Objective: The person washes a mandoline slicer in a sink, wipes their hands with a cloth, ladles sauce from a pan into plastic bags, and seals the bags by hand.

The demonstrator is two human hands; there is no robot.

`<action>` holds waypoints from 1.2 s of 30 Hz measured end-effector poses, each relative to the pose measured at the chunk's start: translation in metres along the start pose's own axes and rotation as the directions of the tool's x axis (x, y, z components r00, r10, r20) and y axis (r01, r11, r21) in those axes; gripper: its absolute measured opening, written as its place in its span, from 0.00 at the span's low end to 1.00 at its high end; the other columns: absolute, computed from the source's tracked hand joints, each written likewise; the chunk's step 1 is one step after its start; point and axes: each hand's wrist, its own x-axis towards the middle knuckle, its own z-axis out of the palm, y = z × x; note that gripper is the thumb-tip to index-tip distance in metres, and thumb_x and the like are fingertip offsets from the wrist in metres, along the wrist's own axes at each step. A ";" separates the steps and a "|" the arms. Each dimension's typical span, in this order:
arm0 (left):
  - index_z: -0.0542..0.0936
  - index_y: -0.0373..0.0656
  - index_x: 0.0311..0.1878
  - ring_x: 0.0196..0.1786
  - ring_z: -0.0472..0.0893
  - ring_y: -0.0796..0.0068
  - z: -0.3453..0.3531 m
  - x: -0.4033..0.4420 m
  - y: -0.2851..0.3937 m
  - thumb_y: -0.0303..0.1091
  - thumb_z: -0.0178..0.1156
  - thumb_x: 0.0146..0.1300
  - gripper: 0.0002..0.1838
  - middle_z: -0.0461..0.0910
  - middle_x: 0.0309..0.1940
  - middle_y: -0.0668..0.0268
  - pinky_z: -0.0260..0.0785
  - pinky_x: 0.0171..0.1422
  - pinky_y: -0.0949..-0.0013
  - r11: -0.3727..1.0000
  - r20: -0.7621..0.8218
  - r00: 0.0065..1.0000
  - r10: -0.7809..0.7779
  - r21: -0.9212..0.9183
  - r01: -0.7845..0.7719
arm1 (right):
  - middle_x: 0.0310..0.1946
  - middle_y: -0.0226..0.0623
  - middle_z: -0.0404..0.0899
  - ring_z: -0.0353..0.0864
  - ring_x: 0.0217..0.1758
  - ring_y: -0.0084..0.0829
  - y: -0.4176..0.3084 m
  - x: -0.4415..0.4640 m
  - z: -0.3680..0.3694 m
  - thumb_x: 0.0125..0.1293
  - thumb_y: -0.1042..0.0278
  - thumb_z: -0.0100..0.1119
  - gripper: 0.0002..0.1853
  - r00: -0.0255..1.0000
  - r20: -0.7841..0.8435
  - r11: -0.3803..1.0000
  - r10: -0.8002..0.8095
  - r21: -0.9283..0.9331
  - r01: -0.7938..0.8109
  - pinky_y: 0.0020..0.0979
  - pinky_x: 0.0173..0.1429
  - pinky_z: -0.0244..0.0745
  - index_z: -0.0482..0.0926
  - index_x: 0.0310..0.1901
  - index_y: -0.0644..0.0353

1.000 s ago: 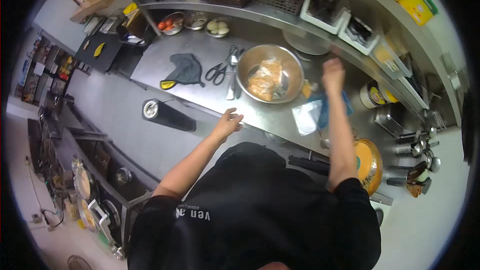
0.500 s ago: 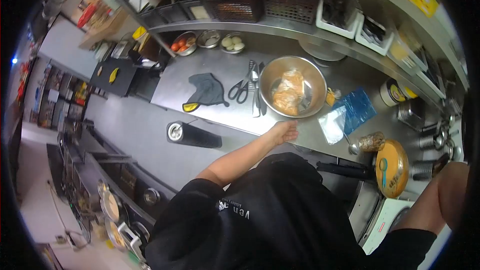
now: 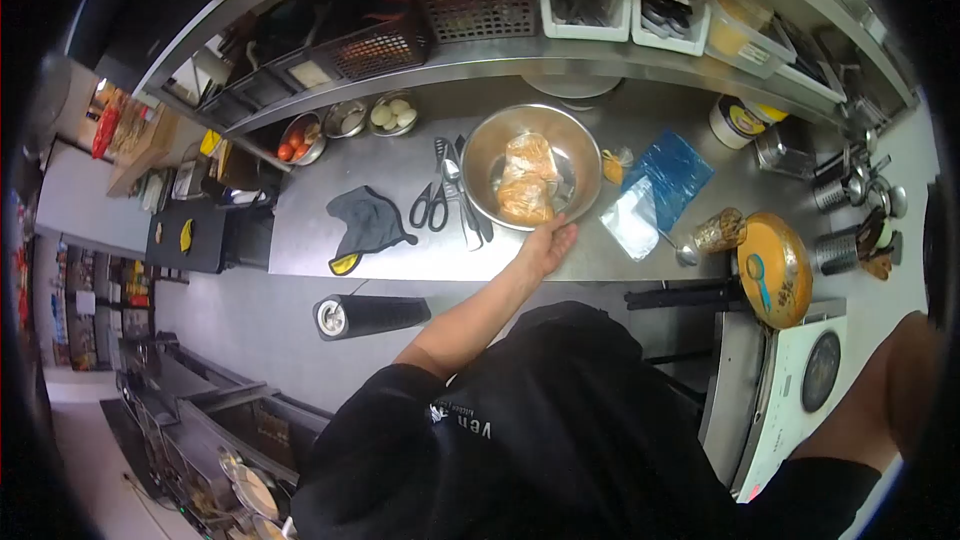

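A large steel bowl (image 3: 480,180) stands on the steel counter (image 3: 400,262), with orange-brown pieces in clear wrap (image 3: 527,178) inside it. My left hand (image 3: 548,245) is at the bowl's near rim, its fingers bent against the edge. Of my right arm only the forearm shows at the far right edge; the hand itself is out of view. Left of the bowl lie black scissors (image 3: 430,208), a spoon, knives and a grey cloth mitt (image 3: 368,223). To the bowl's right are a blue plastic bag (image 3: 672,175) and a clear one.
Small bowls of tomatoes (image 3: 297,145) and pale round items (image 3: 393,115) stand at the back left. An orange-topped round container (image 3: 775,270), a jar (image 3: 720,230) and a white appliance (image 3: 800,390) are on the right. A shelf (image 3: 420,75) with baskets overhangs the counter.
My left hand has moved right, onto the bowl's rim. My right hand has swung from above the counter's back, out of view at the right. The camera view has shifted.
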 end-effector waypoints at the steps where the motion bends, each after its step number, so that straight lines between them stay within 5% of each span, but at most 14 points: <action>1: 0.68 0.37 0.52 0.45 0.75 0.64 0.004 0.001 -0.001 0.29 0.56 0.66 0.14 0.71 0.44 0.56 0.76 0.50 0.66 0.997 0.029 0.997 0.067 -0.051 -0.065 | 0.37 0.43 0.79 0.77 0.39 0.39 -0.001 0.001 -0.006 0.64 0.64 0.50 0.10 1.000 -0.012 1.000 -0.005 -0.019 0.005 0.40 0.45 0.73 0.77 0.35 0.62; 3: 0.69 0.37 0.46 0.39 0.77 0.66 -0.002 0.016 0.004 0.27 0.54 0.67 0.08 0.73 0.36 0.60 0.78 0.47 0.68 0.982 0.065 0.997 0.040 -0.189 -0.027 | 0.38 0.43 0.79 0.77 0.39 0.40 -0.004 0.007 -0.021 0.64 0.64 0.50 0.10 0.998 -0.043 0.997 -0.041 -0.061 0.039 0.40 0.46 0.73 0.77 0.35 0.62; 9: 0.70 0.36 0.49 0.43 0.78 0.67 -0.005 0.040 0.026 0.32 0.57 0.66 0.13 0.75 0.40 0.59 0.78 0.48 0.67 0.973 0.069 0.992 0.110 -0.209 -0.094 | 0.40 0.44 0.79 0.77 0.42 0.41 -0.044 0.033 -0.070 0.64 0.65 0.50 0.10 0.965 -0.163 0.967 -0.203 -0.187 0.172 0.40 0.48 0.73 0.78 0.37 0.63; 13: 0.64 0.33 0.62 0.36 0.79 0.66 0.018 0.016 0.008 0.36 0.65 0.60 0.31 0.78 0.40 0.60 0.76 0.45 0.69 0.990 -0.074 0.989 0.131 0.054 -0.127 | 0.41 0.44 0.79 0.78 0.44 0.42 -0.075 0.024 -0.065 0.64 0.66 0.49 0.10 0.952 -0.084 0.923 -0.295 -0.282 0.261 0.40 0.49 0.74 0.78 0.38 0.63; 14: 0.63 0.33 0.62 0.36 0.79 0.66 0.022 0.013 -0.006 0.34 0.65 0.59 0.31 0.79 0.39 0.61 0.76 0.44 0.69 0.927 -0.071 0.983 0.168 0.352 -0.132 | 0.41 0.44 0.79 0.78 0.45 0.42 -0.077 0.008 -0.044 0.64 0.66 0.49 0.10 0.958 0.021 0.911 -0.286 -0.303 0.278 0.40 0.50 0.74 0.78 0.38 0.63; 16: 0.67 0.34 0.59 0.35 0.80 0.67 0.032 0.009 -0.034 0.28 0.62 0.57 0.27 0.81 0.37 0.62 0.72 0.40 0.68 0.656 0.119 0.958 0.259 0.707 -0.265 | 0.42 0.45 0.79 0.78 0.46 0.42 -0.052 -0.050 0.018 0.64 0.67 0.49 0.10 0.914 0.356 0.940 -0.192 -0.202 0.276 0.40 0.50 0.74 0.78 0.39 0.63; 17: 0.75 0.33 0.52 0.37 0.80 0.67 0.011 0.039 -0.053 0.24 0.63 0.56 0.19 0.80 0.40 0.62 0.74 0.45 0.69 0.308 0.438 0.807 0.395 0.765 -0.566 | 0.40 0.46 0.80 0.79 0.45 0.43 -0.015 -0.109 0.064 0.60 0.70 0.50 0.10 0.842 0.515 0.972 -0.162 -0.061 0.225 0.40 0.50 0.74 0.80 0.38 0.62; 19: 0.79 0.30 0.41 0.38 0.80 0.59 0.042 0.025 -0.054 0.22 0.59 0.53 0.11 0.81 0.36 0.57 0.73 0.48 0.63 -0.400 0.825 0.446 0.346 0.560 -0.726 | 0.37 0.47 0.82 0.81 0.43 0.46 0.057 -0.224 0.153 0.54 0.78 0.52 0.12 0.615 0.784 0.992 -0.086 0.125 -0.021 0.40 0.49 0.75 0.84 0.37 0.60; 20: 0.79 0.30 0.41 0.38 0.80 0.59 0.048 0.034 -0.059 0.22 0.59 0.53 0.11 0.81 0.36 0.57 0.73 0.48 0.63 -0.402 0.825 0.442 0.351 0.560 -0.725 | 0.38 0.50 0.81 0.82 0.43 0.46 0.060 -0.250 0.163 0.51 0.80 0.51 0.13 0.489 0.872 0.977 0.019 0.088 -0.195 0.41 0.50 0.75 0.84 0.37 0.62; 22: 0.80 0.33 0.33 0.41 0.79 0.54 0.048 0.062 -0.073 0.24 0.58 0.50 0.07 0.80 0.34 0.54 0.72 0.51 0.60 -0.526 0.810 0.554 0.193 0.562 -0.638 | 0.38 0.51 0.81 0.81 0.44 0.47 0.088 -0.287 0.189 0.52 0.81 0.50 0.14 0.463 0.887 0.976 0.000 0.100 -0.192 0.40 0.51 0.74 0.84 0.37 0.61; 27: 0.80 0.38 0.33 0.45 0.78 0.55 0.050 0.074 -0.094 0.28 0.58 0.52 0.06 0.79 0.38 0.55 0.73 0.51 0.59 -0.622 0.802 0.551 0.229 0.556 -0.551 | 0.35 0.49 0.80 0.80 0.40 0.48 0.136 -0.314 0.203 0.52 0.77 0.54 0.09 0.546 0.837 0.995 0.015 0.041 -0.091 0.42 0.48 0.74 0.83 0.34 0.62; 29: 0.81 0.39 0.31 0.44 0.78 0.55 0.049 0.073 -0.097 0.29 0.58 0.53 0.05 0.80 0.36 0.56 0.73 0.50 0.60 -0.650 0.777 0.563 0.282 0.587 -0.484 | 0.33 0.45 0.80 0.79 0.41 0.45 0.125 -0.308 0.189 0.54 0.74 0.57 0.06 0.665 0.733 0.990 -0.142 0.114 0.086 0.40 0.47 0.74 0.82 0.32 0.62; 32: 0.82 0.40 0.33 0.47 0.77 0.58 0.052 0.073 -0.094 0.29 0.60 0.54 0.05 0.81 0.37 0.57 0.71 0.53 0.61 -0.574 0.715 0.627 0.309 0.666 -0.477 | 0.33 0.42 0.79 0.77 0.42 0.44 0.132 -0.314 0.195 0.56 0.71 0.58 0.06 0.556 0.823 0.985 -0.114 0.022 0.170 0.40 0.48 0.73 0.82 0.31 0.62; 36: 0.83 0.38 0.37 0.48 0.78 0.57 0.060 0.063 -0.073 0.31 0.63 0.55 0.09 0.81 0.39 0.56 0.71 0.51 0.61 -0.418 0.718 0.550 0.426 0.696 -0.584 | 0.34 0.40 0.80 0.76 0.44 0.42 0.123 -0.292 0.187 0.58 0.69 0.57 0.06 0.715 0.695 0.986 -0.071 0.159 -0.057 0.38 0.48 0.73 0.82 0.32 0.61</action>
